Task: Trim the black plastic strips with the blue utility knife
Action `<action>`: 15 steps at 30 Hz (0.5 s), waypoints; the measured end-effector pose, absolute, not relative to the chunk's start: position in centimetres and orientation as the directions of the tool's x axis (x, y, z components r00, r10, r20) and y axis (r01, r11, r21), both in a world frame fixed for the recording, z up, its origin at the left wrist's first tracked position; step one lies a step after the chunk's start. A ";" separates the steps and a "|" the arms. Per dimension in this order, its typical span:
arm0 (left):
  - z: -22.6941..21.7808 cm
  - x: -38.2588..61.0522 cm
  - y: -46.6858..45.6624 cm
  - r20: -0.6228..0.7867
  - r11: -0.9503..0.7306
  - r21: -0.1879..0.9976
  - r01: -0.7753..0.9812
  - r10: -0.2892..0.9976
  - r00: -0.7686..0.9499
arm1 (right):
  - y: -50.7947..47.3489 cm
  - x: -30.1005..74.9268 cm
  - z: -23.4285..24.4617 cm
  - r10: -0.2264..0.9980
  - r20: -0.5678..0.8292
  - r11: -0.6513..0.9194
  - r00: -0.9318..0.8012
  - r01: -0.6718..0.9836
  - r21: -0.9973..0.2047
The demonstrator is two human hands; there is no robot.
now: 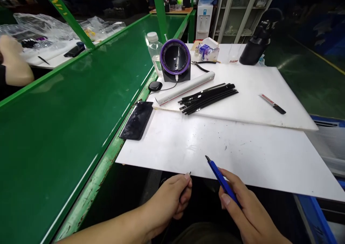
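Note:
My right hand (242, 204) is closed around a blue utility knife (222, 179), its dark blade tip pointing up and left over the front of the white tabletop (172, 147). Just below the table's front edge, my left hand (172, 192) is pinched shut. A tiny dark tip shows above its thumb; most of that thing is hidden in the fingers, so its kind cannot be told. Beyond the hands, a bundle of thin, glossy black strips (207, 98) lies on a white foam sheet (256, 86). A second cutter with a black end (272, 104) rests to the right.
At the left lie a phone (137, 120) and a small black case (155, 86). A long narrow box (185, 88), a purple-rimmed round device (175, 57), a bottle (155, 51), pliers (205, 62) and a black flask (254, 44) stand or lie farther back. A green rail (107, 165) borders the left side.

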State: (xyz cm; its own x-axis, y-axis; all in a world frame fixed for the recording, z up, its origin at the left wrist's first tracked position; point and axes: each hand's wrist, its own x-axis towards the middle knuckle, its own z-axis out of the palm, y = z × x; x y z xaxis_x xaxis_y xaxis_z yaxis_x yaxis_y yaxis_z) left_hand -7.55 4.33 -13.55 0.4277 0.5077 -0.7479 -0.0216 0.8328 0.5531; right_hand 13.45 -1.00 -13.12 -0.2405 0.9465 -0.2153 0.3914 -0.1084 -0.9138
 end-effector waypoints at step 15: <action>-13.1 -8.1 5.5 -0.756 0.858 0.511 0.047 0.423 0.499 | -1.3 12.7 -13.3 0.946 -0.209 0.062 -0.247 0.773 -0.631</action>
